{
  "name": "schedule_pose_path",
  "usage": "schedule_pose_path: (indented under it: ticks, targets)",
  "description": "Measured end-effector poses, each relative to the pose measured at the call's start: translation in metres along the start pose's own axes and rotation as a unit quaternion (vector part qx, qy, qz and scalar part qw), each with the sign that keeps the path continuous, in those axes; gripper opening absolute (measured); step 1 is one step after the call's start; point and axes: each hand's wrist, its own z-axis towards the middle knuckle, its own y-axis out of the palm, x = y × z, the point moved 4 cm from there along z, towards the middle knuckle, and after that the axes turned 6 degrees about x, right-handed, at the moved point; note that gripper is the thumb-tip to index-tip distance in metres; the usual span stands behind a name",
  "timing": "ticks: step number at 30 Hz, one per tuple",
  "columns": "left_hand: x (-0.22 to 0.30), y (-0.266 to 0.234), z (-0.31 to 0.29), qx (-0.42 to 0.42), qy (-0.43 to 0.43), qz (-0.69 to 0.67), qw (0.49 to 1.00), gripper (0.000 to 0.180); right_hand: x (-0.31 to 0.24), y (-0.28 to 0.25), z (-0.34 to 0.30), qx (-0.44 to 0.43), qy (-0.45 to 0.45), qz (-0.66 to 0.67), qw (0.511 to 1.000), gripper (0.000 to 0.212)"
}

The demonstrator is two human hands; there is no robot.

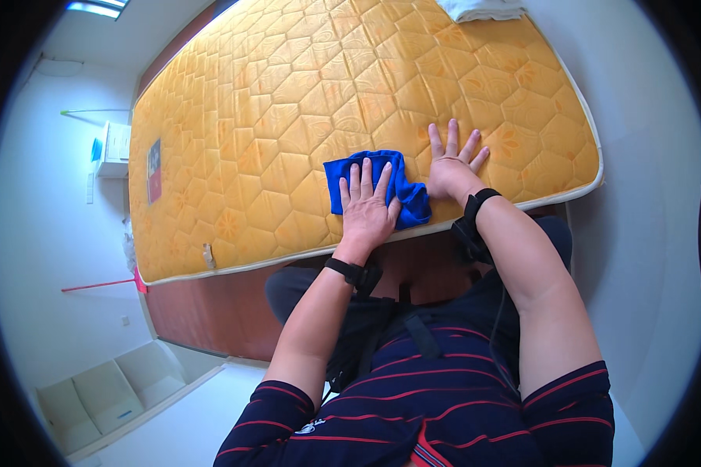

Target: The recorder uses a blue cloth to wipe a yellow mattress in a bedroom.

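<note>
A crumpled blue cloth (414,204) lies on the yellow quilted mattress (288,140), close to its near edge. My left hand (366,208) rests flat on top of the cloth with its fingers spread. Just right of the cloth, my right hand (453,166) presses on the bare mattress, its fingers splayed and nothing in it. Part of the cloth is hidden under my left palm. Both wrists wear black straps with small devices.
White folded fabric (483,9) sits at the mattress's far right corner. A white wall (639,194) runs along the right side. Reddish-brown floor (210,315) shows at the near side, with a white open shelf (105,397) at lower left. A small clear item (208,255) lies near the mattress edge.
</note>
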Motion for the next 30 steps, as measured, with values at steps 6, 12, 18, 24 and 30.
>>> schedule_pose_path:
  ticks: [6,12,18,24,30]
  targets:
    - [0.001,0.003,0.017,0.004,-0.013,0.012,1.000,0.077,0.000,0.002,0.004,0.011,-0.005,0.007,1.000,0.128]
    - [-0.009,0.011,0.070,-0.018,-0.070,0.021,0.997,0.078,0.004,0.005,0.008,0.035,0.008,-0.028,0.999,0.140]
    - [-0.014,0.016,0.089,-0.015,-0.088,0.011,0.996,0.079,0.002,-0.004,-0.003,0.003,-0.014,0.003,1.000,0.172]
    - [-0.018,0.013,0.078,0.033,-0.053,-0.005,0.998,0.077,0.000,-0.005,-0.002,-0.002,-0.005,-0.017,1.000,0.176]
    - [-0.004,0.004,0.041,0.051,0.032,-0.012,0.998,0.076,0.002,0.005,0.010,0.044,-0.002,0.023,0.999,0.144]
